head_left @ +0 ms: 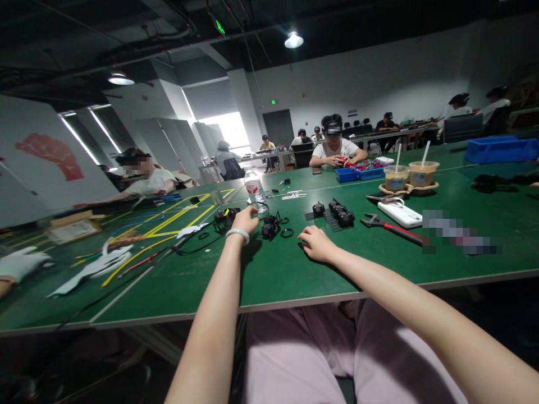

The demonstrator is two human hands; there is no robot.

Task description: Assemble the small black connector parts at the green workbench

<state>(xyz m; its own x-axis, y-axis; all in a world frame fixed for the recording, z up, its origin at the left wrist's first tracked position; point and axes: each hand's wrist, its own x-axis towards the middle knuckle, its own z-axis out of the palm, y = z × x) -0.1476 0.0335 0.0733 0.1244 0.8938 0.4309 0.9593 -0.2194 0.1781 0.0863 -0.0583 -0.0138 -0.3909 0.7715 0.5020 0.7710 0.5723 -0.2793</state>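
My left hand (pixel 244 222), with a pale bangle (pixel 239 234) at its wrist, hovers over the table beside a cluster of small black parts (pixel 270 225). Its fingers are bent together; a thin dark loop shows at the fingertips, but I cannot make out what they hold. To the right of the cluster, two black rings lie flat, the nearer ring (pixel 287 232) close to my right hand (pixel 316 244). That hand rests on the green tabletop, fingers apart and holding nothing. Beyond it, several black housings (pixel 340 213) stand on a dark grid mat (pixel 333 224).
Red-handled pliers (pixel 396 229), a white phone-like object (pixel 400 214) and two drinks in a carrier (pixel 409 189) are on the right. A plastic bottle (pixel 255 188) stands ahead. Cables and white gloves (pixel 99 266) lie left. A person (pixel 337 149) works opposite; a gloved hand (pixel 25 264) is at far left.
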